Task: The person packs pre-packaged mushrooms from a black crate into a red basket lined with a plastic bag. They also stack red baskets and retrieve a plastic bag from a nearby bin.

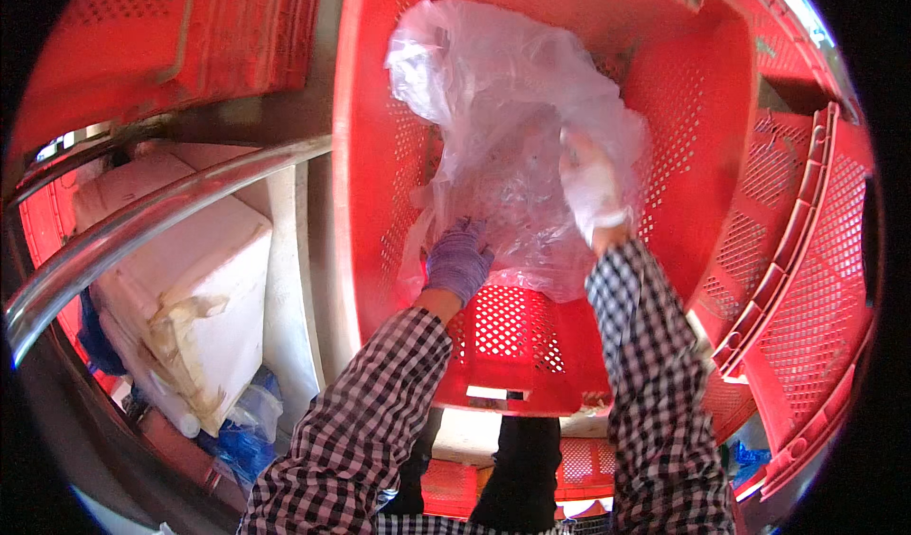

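Observation:
A large crumpled sheet or bag of clear plastic film lies inside a red perforated plastic crate in front of me. My left hand, in a purple glove, reaches in over the near left side of the film and touches it. On the right, my right hand wears a white glove and rests against the film with its fingers pointing to the far side. It is slightly blurred. The folds and the hands' own backs hide the fingertips, so any grip on the film is unclear.
A shiny metal rail curves along the left, above a stained white foam box. Blue plastic lies below that box. More red crates stand at upper left and along the right.

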Tool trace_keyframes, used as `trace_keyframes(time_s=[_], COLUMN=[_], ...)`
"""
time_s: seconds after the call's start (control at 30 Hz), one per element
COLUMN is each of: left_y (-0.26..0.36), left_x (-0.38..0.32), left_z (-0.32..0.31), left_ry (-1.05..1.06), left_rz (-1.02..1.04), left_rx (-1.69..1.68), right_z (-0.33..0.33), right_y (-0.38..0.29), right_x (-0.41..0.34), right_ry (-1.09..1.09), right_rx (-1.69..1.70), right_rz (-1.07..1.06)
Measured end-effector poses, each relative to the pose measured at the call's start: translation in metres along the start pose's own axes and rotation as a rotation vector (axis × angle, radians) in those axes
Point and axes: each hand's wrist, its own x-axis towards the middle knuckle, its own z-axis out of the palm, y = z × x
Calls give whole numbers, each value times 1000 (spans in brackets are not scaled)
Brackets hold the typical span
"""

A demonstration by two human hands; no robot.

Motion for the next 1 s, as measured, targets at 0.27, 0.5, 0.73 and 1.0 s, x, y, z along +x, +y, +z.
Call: trace_keyframes(time_s=[0.27, 0.5, 0.73, 1.0], left_y=[82, 147, 77, -51], left_x=[-159, -366, -637, -782], left_z=[-70, -121, -224, -201], left_ry=[279, 297, 643, 1727], left_rz=[91, 297, 195, -67], left_rx=[-265, -570, -707, -1344], right_z=[-128, -224, -354, -344], right_y=[-108, -204, -279, -537], right_x=[-210, -304, -275, -390], right_ry=[-368, -843, -400, -598], right_rx=[1190, 1481, 257, 624], right_rz=[732, 680, -23, -371])
